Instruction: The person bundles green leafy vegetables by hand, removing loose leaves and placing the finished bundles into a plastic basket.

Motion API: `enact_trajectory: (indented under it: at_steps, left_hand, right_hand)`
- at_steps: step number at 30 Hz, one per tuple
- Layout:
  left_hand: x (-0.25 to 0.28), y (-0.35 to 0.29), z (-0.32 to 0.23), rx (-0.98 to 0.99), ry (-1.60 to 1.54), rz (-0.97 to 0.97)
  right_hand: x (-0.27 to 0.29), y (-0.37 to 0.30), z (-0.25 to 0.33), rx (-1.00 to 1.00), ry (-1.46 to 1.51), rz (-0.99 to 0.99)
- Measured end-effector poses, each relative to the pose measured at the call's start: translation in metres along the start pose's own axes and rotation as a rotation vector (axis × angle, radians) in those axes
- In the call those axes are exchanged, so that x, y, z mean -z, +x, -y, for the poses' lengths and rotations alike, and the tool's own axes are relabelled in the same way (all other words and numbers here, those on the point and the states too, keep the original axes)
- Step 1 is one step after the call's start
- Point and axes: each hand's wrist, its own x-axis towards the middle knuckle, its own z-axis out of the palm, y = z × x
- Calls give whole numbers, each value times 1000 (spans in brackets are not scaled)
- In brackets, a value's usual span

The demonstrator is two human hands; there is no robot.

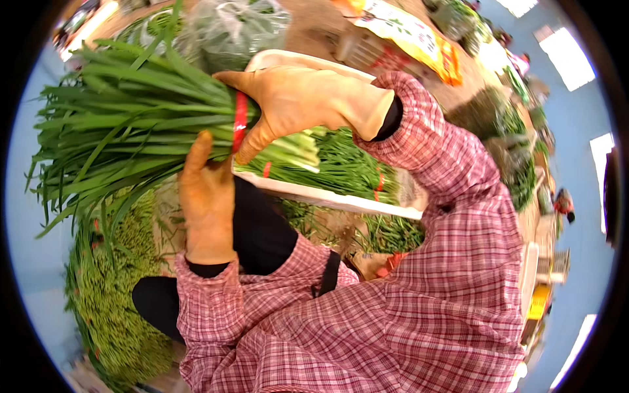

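A large bunch of garlic chives (131,118) is held over the near-left side of a white foam box, its long green leaves fanning left. A red band (240,121) rings it. My right hand (295,98), in a tan rubber glove, grips the stem side just right of the band, thumb and fingers spread around it. My left hand (209,203), gloved alike, holds the bunch from below, thumb up against the leaves; its other fingers are partly hidden behind the bunch. Beneath my right hand, more banded chives (347,164) lie in the foam box (327,198).
A big heap of green stalks (121,308) rises at my left. Loose leaves (393,232) litter the floor before me. Beyond the box stand a clear plastic bag of greens (236,33) and an orange-white sack (413,33) over a crate. Bagged greens (504,137) line the right.
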Motion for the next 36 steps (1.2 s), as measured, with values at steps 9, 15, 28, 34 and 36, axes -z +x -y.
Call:
enact_trajectory:
  at_steps: [9, 15, 28, 34, 36]
  left_hand:
    - [7, 45, 147, 509, 760, 72]
    - [36, 37, 162, 795, 1455, 316]
    - [41, 113, 282, 309, 2658, 1076]
    - [99, 128, 281, 692, 2700, 965]
    - [104, 133, 287, 753, 2697, 953]
  right_hand:
    - [-16, -118, -168, -153, 308, -208]
    - [-127, -203, -301, -335, -27, -244]
    - [-184, -233, -369, -537, -402, 75]
    - [-196, -226, -386, -584, -275, 136]
    - [-207, -225, -398, -554, -238, 103]
